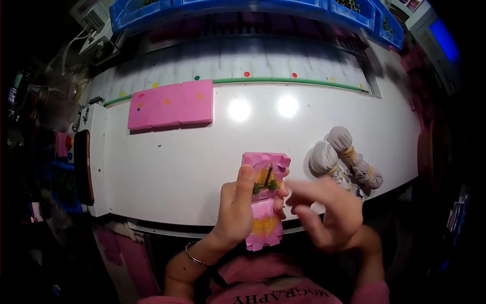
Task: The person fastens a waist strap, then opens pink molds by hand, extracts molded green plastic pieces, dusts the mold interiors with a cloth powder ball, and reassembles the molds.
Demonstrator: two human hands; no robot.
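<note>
My left hand (pixel 235 210) grips an opened pink rubber mould (pixel 250 157), thumb on its left edge and fingertips around the right. The two halves hang one above the other, both with yellow-orange patches inside. On the upper half lie small dark green pieces (pixel 272 185), one of them a thin upright stem. My right hand (pixel 329 213) is just right of the mould, somewhat blurred, with thumb and forefinger apart and nothing visible between them.
Three pink moulds (pixel 169 105) lie side by side on the white table (pixel 167 167). Two tied cloth bags (pixel 340 139) rest at right. Blue bins (pixel 243 15) with green pieces stand at the back. A lit blue screen (pixel 444 40) is at far right.
</note>
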